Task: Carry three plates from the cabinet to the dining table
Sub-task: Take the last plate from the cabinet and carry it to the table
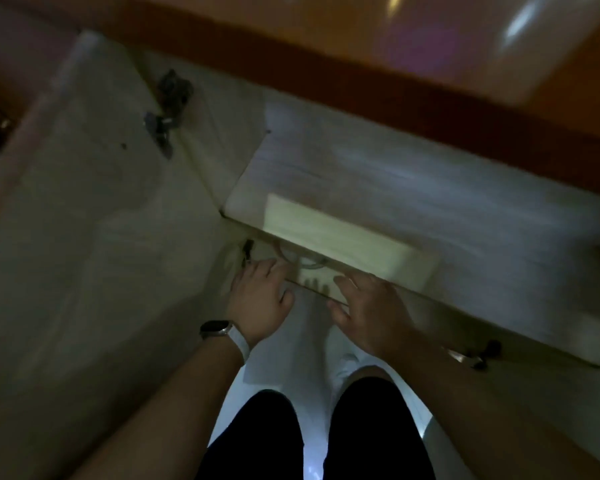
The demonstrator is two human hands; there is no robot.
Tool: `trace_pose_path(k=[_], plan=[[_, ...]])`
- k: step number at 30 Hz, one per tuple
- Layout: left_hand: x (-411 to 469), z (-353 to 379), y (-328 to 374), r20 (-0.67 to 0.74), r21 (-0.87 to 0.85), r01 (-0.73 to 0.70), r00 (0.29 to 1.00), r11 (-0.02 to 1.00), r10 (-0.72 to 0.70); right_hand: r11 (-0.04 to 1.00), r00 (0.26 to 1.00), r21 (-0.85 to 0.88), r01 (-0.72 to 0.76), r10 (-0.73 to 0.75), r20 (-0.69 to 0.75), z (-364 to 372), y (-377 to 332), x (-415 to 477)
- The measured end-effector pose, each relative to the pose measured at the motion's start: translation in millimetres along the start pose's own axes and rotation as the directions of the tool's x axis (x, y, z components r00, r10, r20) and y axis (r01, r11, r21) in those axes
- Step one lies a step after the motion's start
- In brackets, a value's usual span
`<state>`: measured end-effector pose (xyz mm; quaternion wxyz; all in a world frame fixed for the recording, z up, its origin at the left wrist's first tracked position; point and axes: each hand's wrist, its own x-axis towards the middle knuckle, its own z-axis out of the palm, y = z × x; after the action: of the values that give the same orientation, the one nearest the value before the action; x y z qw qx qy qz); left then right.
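Observation:
The view is dim and blurred. Pale round plate rims (300, 259) show in the dark lower space of an open cabinet, under a white shelf (343, 237). My left hand (260, 299), with a watch on its wrist, reaches in at the left, fingertips at the plate rims; whether it grips them is unclear. My right hand (371, 313) hovers to the right at the shelf's front edge, fingers spread, holding nothing. Most of each plate is hidden by the shelf.
An open white cabinet door (84, 209) with metal hinges (167, 98) stands at the left. An orange-brown countertop (361, 64) runs overhead. Another hinge (478, 355) sits low at the right. My legs in black trousers (312, 441) are over a white floor.

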<state>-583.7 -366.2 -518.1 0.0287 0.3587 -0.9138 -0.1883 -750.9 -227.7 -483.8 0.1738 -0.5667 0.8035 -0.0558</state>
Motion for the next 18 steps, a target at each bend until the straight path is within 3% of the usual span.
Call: trace_pose_path(k=[10, 18], plan=[[59.3, 159.7, -110.0, -0.058, 0.076, -0.035, 0.998, 0.996, 0.040, 0.994, 0.999, -0.100, -0.038, 0.038, -0.007, 170.7, 55.7, 97.7], [107.0, 239.7, -161.1, -0.079, 0.186, -0.083, 0.992, 0.979, 0.099, 0.996, 0.994, -0.070, -0.061, 0.054, -0.098, 241.6, 98.1, 142.0]])
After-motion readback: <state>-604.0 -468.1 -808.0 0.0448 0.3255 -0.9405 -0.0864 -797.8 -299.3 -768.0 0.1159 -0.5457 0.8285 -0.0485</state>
